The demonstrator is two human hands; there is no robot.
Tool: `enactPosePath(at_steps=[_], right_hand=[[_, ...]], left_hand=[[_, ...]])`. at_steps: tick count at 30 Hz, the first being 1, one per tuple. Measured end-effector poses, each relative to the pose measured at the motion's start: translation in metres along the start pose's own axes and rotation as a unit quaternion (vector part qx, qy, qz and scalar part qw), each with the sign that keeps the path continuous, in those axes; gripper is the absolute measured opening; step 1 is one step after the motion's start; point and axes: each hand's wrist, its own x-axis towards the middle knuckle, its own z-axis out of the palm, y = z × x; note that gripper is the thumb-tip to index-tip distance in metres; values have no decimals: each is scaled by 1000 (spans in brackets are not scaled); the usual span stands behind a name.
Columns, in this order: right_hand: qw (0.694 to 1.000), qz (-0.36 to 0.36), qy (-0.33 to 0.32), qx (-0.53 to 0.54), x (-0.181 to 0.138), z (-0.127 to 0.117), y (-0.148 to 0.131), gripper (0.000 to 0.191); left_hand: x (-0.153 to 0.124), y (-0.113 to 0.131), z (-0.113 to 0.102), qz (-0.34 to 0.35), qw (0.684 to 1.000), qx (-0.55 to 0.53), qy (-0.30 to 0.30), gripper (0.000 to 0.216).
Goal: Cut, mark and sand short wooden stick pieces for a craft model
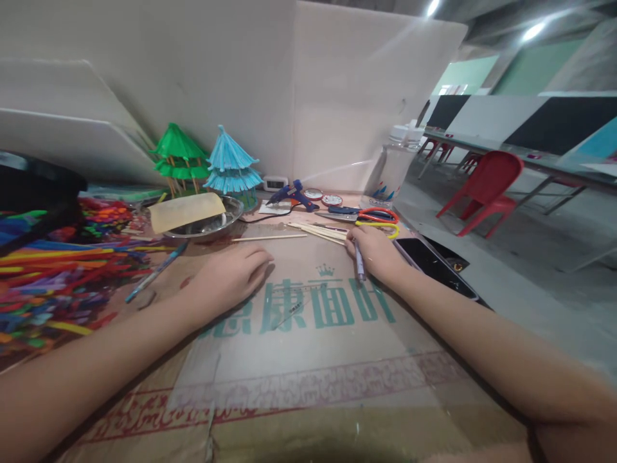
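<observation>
The right hand's grip (376, 249) is narrow, pinched around a slim purple-grey pen-like tool (359, 262) just beside the pale sticks (321, 233), probably so both stay within easy reach. The left hand (232, 273) rests loosely curled on the desk (308, 350), perhaps for steadiness; whether it holds anything I cannot tell. The tool looks smooth and straight, its lower end angled toward the wearer.

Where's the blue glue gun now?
In the head view, the blue glue gun sits toward the back, just left of centre, right of the light-blue tiered model, beside the white digital display.
</observation>
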Motion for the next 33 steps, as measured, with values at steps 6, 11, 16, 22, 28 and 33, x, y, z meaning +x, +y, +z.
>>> enactPosePath(at_steps=[6,11,16,22,28,33], right_hand=[[982,19,43,185,-11,-18,-54,24],[928,5,-90,361,-36,-14,-95,21],[938,-37,4,346,-39,-10,-86,20],[941,-255,140,173,-34,-11,-68,14],[948,-290,129,36,-38,-9,-70,13],[963,-256,-2,87,-37,2,-69,16]], left_hand=[[8,26,-16,-94,967,-235,8,45],[19,56,-27,-104,914,-391,19,36],[19,56,-36,-99,926,-363,30,34],[16,42,-21,-18,989,-150,-1,37],[13,46,-3,-3,990,-142,-24,39],[9,48,1,30,986,-163,-31,35]])
